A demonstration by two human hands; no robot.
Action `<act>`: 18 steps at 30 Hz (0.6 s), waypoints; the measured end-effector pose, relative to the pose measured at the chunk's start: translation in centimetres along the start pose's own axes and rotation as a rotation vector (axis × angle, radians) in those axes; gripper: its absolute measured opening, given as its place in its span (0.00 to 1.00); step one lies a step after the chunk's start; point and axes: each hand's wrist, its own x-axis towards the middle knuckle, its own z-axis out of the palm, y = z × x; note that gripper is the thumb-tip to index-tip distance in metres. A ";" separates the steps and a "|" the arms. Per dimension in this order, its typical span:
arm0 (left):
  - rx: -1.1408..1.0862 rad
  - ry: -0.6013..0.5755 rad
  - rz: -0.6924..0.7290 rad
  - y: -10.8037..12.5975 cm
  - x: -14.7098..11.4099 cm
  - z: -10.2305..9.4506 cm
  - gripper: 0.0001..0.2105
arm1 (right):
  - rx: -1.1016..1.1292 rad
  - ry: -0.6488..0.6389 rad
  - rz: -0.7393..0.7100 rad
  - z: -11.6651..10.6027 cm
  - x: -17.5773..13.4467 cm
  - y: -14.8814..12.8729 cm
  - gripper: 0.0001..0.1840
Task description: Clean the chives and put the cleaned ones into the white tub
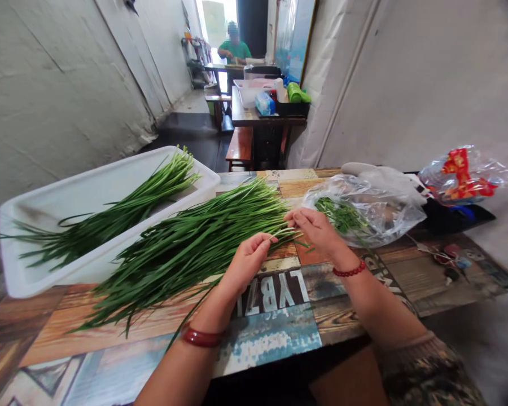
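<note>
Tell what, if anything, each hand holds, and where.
Left hand: a long, thin green leafy stalk, pinched near its pale end. Right hand: close by that end; whether it grips anything can't be told.

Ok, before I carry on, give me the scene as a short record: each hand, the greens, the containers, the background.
Left hand: thumb and finger closed on a thin green stalk
Right hand: fingers curled at pale stalk ends; exact grip too small to tell
Main pile: long thin green stalks on a patchwork wood-patterned table
Tray: long white rectangular tray, with a smaller green bunch inside
Bag: clear plastic bag, right of the pile
Background: person in green top
</note>
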 end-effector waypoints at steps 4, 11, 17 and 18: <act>0.147 0.066 0.053 -0.4 0.3 0.0 0.15 | -0.164 -0.019 -0.115 1.1 -0.9 0.4 0.11; 0.344 0.073 0.089 -0.5 0.3 0.2 0.14 | -0.133 0.026 -0.150 1.6 -1.5 1.4 0.09; 0.102 0.157 0.042 -0.5 0.3 -0.2 0.14 | 0.154 0.353 0.124 -0.4 -1.2 2.5 0.16; 0.045 0.179 0.049 -0.3 0.3 -0.3 0.14 | 0.144 0.340 0.126 -0.7 -1.2 2.8 0.17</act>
